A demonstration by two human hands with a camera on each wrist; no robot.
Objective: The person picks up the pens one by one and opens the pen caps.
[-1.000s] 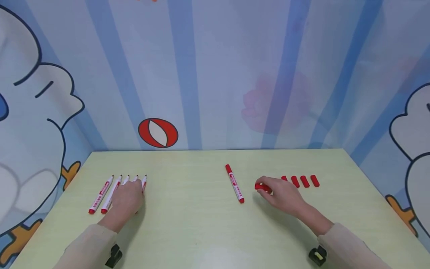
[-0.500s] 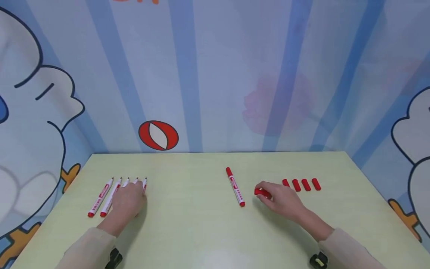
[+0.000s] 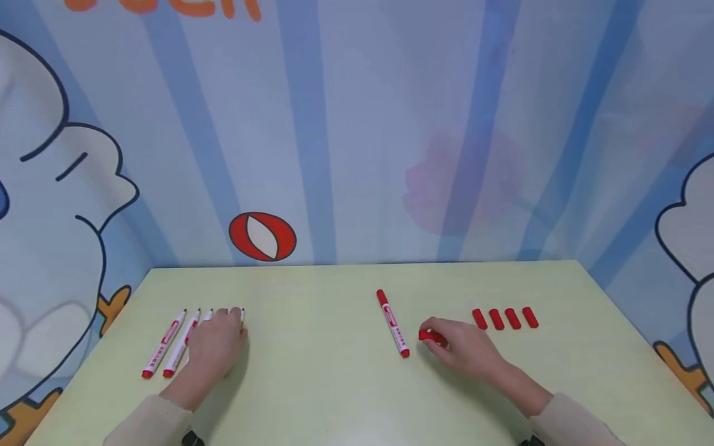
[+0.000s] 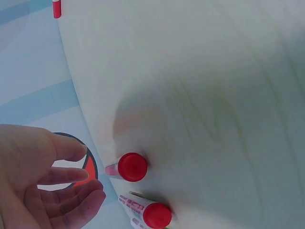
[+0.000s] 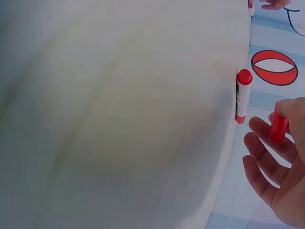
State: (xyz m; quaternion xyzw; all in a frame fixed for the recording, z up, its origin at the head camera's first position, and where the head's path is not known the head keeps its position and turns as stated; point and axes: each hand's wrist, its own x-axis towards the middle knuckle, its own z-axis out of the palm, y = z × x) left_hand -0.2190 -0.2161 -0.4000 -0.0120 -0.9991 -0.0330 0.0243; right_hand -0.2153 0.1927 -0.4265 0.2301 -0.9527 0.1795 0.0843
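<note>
My right hand [image 3: 468, 347] pinches a red marker cap [image 5: 278, 129] between thumb and forefinger, its other fingers loosely spread. A capped red marker [image 3: 393, 323] lies just left of this hand, cap pointing away. On the left, uncapped red-and-white markers [image 3: 163, 345] lie in a row with their dark tips to the back. Over the right part of that row is my left hand [image 3: 212, 347], which hides some of the markers. The left wrist view shows its fingers [image 4: 76, 210] loosely bent with nothing between them, above the red marker ends [image 4: 132, 167].
Several loose red caps [image 3: 496, 319] lie in a row right of my right hand. The pale table [image 3: 323, 384] meets a printed backdrop [image 3: 362, 124] at its far edge. Small black devices [image 3: 192, 438] sit at the wrists.
The head view has tilted up slightly. My left hand has shifted a little right over the marker row. My right hand, still pinching the cap, has edged left, away from the loose caps.
</note>
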